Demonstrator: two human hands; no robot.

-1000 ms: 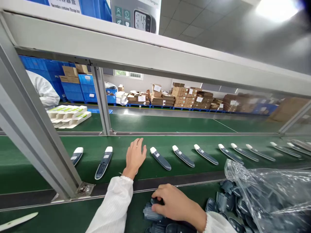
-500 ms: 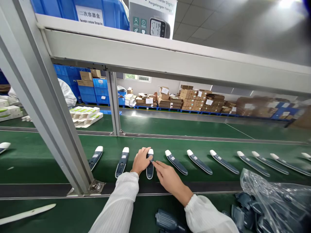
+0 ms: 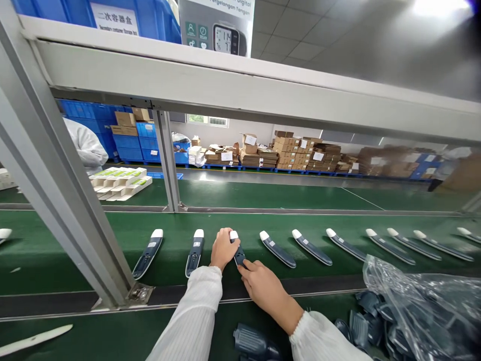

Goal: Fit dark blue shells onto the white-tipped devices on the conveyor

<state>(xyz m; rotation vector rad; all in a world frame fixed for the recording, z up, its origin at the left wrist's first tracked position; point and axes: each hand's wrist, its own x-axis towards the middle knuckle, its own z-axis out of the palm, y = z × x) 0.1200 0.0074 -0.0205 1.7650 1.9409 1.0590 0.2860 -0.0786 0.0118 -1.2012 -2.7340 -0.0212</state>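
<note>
Green belt [image 3: 169, 253] stretches beneath a white beam [image 3: 225, 82], a dark edge strip [image 3: 330, 282] along its near side. On the belt, one white-tipped device [image 3: 239, 257] lies between the hands: the left hand [image 3: 224, 249] curls around its upper part, thumb across; the right hand [image 3: 263, 286], loosely bent, touches its lower end, any pinch hidden. Bare belt separates it from neighbouring devices [image 3: 278, 249]; a metal post [image 3: 63, 190] bounds the left.

Counting eleven slim, white-tipped, dark blue-grey plastic devices [image 3: 239, 255], including two edge-cropped; adding one bare left hand [image 3: 224, 249], one bare right hand [image 3: 265, 287], one clear plastic bag [image 3: 424, 288], one pale blade-shaped strip [image 3: 35, 341], and uncountable heaped dark ribbed plastic covers [image 3: 358, 327]!
</note>
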